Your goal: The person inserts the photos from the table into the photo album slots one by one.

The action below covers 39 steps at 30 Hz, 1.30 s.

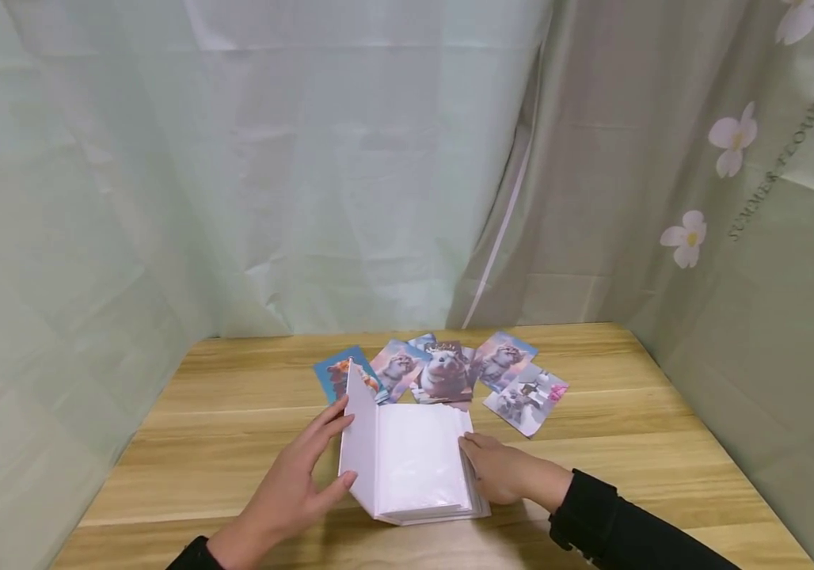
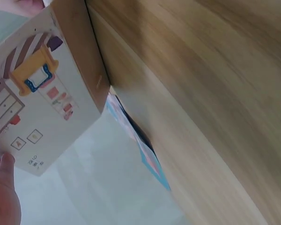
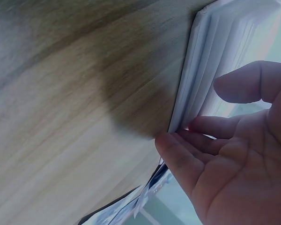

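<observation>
A small photo album with white sleeve pages lies on the wooden table, its front cover raised upright on the left. My left hand holds that cover by its free edge, fingers toward the far end and thumb nearer me. In the left wrist view, the cover's outside bears printed drawings. At the album's right side, my right hand grips the edge of the page block. The right wrist view shows its thumb over the stacked pages and its fingertips low against their edge.
Behind the album lie several picture cards: a blue one partly hidden by the cover, a crowned animal card in the middle, and overlapping cards at the right. Curtains surround the table's back and sides.
</observation>
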### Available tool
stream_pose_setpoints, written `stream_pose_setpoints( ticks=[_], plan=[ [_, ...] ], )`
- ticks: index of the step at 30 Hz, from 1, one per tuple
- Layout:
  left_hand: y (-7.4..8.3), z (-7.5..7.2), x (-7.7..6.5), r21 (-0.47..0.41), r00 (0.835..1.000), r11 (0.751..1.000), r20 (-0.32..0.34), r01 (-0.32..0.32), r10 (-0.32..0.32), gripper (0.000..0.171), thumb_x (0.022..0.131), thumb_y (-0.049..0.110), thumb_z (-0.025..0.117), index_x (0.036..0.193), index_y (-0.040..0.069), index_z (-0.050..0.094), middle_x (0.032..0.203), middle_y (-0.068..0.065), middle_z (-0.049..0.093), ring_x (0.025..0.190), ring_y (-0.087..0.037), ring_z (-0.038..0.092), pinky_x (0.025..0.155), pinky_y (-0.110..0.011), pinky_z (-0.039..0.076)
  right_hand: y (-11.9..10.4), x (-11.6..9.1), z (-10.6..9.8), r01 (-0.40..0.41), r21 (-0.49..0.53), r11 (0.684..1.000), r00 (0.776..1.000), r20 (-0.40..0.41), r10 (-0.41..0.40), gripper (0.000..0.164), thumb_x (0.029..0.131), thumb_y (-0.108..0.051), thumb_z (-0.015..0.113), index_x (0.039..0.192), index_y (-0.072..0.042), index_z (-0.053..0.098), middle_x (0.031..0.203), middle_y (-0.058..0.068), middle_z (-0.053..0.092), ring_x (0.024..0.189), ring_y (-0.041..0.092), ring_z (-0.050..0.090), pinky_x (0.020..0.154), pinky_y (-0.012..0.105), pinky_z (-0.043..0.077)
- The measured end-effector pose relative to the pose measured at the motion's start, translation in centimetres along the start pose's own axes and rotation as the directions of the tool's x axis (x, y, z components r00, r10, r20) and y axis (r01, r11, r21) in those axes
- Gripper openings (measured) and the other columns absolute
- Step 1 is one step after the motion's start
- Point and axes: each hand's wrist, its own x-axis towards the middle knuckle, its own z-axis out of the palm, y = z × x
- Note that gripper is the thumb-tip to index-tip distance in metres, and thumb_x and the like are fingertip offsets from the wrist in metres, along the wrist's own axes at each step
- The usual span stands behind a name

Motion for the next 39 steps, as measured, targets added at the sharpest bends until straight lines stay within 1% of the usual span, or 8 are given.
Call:
stream_pose_setpoints(
  ticks=[5,12,17,21,24,29,35,39],
  plan=[
    [-1.0,-0.5,-0.5,-0.003,1.000,1.000,0.016,0.006,-0.006,0.067,0.086,0.024,0.075,0.146,0.010,0.049,0.159,-0.007,0.038,0.139,-0.026,0.045,0.107,-0.030,0.042,-0.2,-0.3,0.0,0.002,-0.002,1.000,1.000,-0.010,-0.002,0.065,0.092,-0.010,0.061,0.150,0.007,0.036,0.156,0.023,0.034,0.145,0.035,0.032,0.116,0.047,0.031],
    [-2.5,-1.1,-0.7,-0.007,0.999,1.000,0.029,0.012,-0.012,0.067,0.087,0.024,0.072,0.148,0.012,0.048,0.159,-0.006,0.037,0.138,-0.027,0.046,0.099,-0.049,0.050,-0.4,-0.2,0.2,-0.002,-0.028,1.000,1.000,-0.012,0.002,0.068,0.091,-0.010,0.062,0.151,0.006,0.036,0.156,0.023,0.034,0.145,0.036,0.032,0.116,0.048,0.031],
    [-3.1,-1.1,-0.7,-0.084,0.997,0.993,0.016,0.082,-0.081,0.061,0.090,0.018,0.071,0.147,0.008,0.049,0.159,-0.009,0.037,0.141,-0.025,0.043,0.105,-0.029,0.043,-0.4,0.0,0.2,-0.014,-0.039,0.999,1.000,0.008,0.014,0.069,0.091,-0.012,0.063,0.152,0.004,0.035,0.157,0.021,0.033,0.146,0.034,0.031,0.116,0.047,0.031],
    [-3.6,-1.0,-0.6,-0.212,0.982,0.960,0.015,0.185,-0.186,0.056,0.093,0.008,0.070,0.145,-0.001,0.049,0.157,-0.015,0.037,0.135,-0.032,0.048,0.101,-0.014,0.039,-0.1,0.2,0.4,-0.011,-0.053,0.999,1.000,0.014,0.012,0.069,0.092,-0.014,0.063,0.152,0.003,0.035,0.158,0.020,0.033,0.146,0.034,0.032,0.116,0.047,0.031],
    [-4.0,-1.0,-0.7,-0.241,0.960,0.931,0.025,0.276,-0.278,0.055,0.094,0.004,0.069,0.144,-0.004,0.048,0.156,-0.018,0.039,0.130,-0.036,0.052,0.099,-0.017,0.044,0.0,0.3,0.5,-0.008,-0.061,0.998,1.000,0.014,0.009,0.068,0.092,-0.014,0.063,0.152,0.003,0.035,0.157,0.019,0.034,0.145,0.034,0.032,0.115,0.047,0.033],
    [-4.3,-1.2,-1.1,-0.210,0.926,0.903,0.038,0.376,-0.377,0.055,0.092,0.000,0.068,0.143,-0.006,0.049,0.154,-0.018,0.042,0.128,-0.035,0.055,0.096,-0.037,0.052,0.0,0.4,0.6,-0.010,-0.047,0.999,1.000,0.024,0.011,0.069,0.092,-0.014,0.062,0.152,0.003,0.034,0.158,0.019,0.032,0.146,0.033,0.031,0.115,0.047,0.032],
    [-4.8,-1.1,-1.5,-0.179,0.915,0.898,0.046,0.401,-0.400,0.056,0.090,-0.001,0.067,0.143,-0.008,0.048,0.154,-0.020,0.041,0.129,-0.033,0.054,0.095,-0.041,0.051,-0.3,0.2,0.2,-0.001,-0.073,0.997,1.000,0.027,0.003,0.069,0.091,-0.013,0.062,0.151,0.005,0.035,0.157,0.021,0.033,0.145,0.035,0.032,0.116,0.046,0.032],
    [-5.1,-0.9,-1.9,-0.158,0.918,0.905,0.036,0.396,-0.395,0.056,0.089,-0.002,0.067,0.141,-0.010,0.049,0.152,-0.024,0.042,0.128,-0.037,0.054,0.093,-0.042,0.052,-0.7,-0.1,-0.1,-0.001,-0.082,0.997,1.000,0.024,0.003,0.068,0.091,-0.013,0.064,0.150,0.006,0.036,0.157,0.022,0.034,0.145,0.036,0.033,0.116,0.047,0.032]
  ],
)
